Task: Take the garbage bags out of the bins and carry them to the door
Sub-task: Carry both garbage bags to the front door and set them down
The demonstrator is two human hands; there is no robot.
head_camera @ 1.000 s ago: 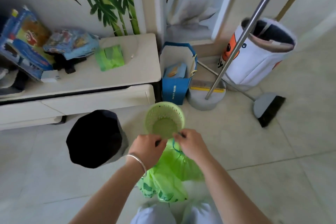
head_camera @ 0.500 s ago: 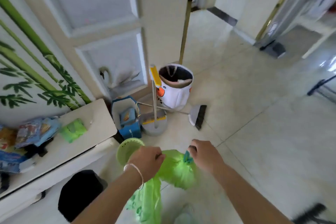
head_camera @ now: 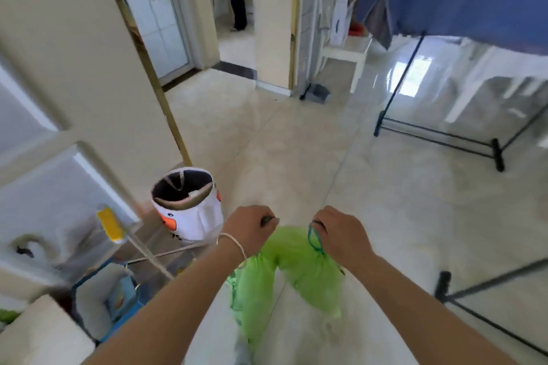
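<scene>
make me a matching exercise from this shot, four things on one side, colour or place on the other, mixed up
Things:
1. garbage bag
2. duck basket
3. drying rack
4. brush head

Descriptions:
A. yellow, on a pole at the left
B. black frame, standing on the floor at the right
C. green, gripped by the left hand and right hand
D. white with an orange beak, on the floor by the wall

Pairs: 1-C, 2-D, 3-B, 4-A
</scene>
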